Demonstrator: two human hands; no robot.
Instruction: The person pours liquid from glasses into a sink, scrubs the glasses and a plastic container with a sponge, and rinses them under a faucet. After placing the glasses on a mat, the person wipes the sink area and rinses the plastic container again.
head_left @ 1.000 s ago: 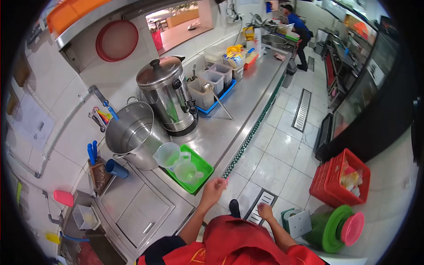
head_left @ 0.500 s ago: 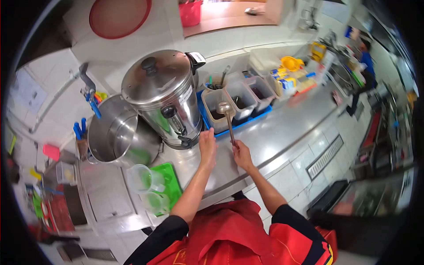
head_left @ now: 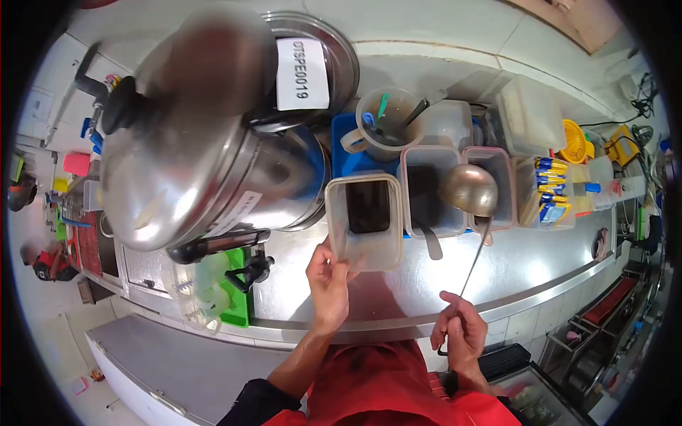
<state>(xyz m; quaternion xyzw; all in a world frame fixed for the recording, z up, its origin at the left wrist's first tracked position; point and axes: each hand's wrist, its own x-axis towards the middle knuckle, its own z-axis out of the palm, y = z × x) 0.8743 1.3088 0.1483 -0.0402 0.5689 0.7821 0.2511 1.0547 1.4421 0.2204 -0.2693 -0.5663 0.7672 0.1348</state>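
Observation:
My left hand [head_left: 328,290] has its fingers closed at the near left corner of a clear plastic container [head_left: 366,250]. Dark liquid lies toward the far end of that container, which looks tilted. In my right hand [head_left: 460,332] is the long handle of a metal ladle [head_left: 469,190], its bowl raised over the neighbouring tubs. One of those is a plastic tub [head_left: 428,226] with dark contents and a utensil handle sticking out over its near side. Beside it stands another tub [head_left: 503,160], partly hidden by the ladle bowl.
A large steel urn [head_left: 177,177] with a black tap fills the left. Behind the containers, a plastic jug [head_left: 391,148] holds utensils. A blue tray [head_left: 341,153] lies under the tubs. Cups stand by a green tray [head_left: 238,302]; yellow-blue packets [head_left: 553,188] sit right. A person [head_left: 51,263] is far left.
My view has come closer to the tubs. My left hand, free before, now grips the container. The ladle has moved right, away from above that container.

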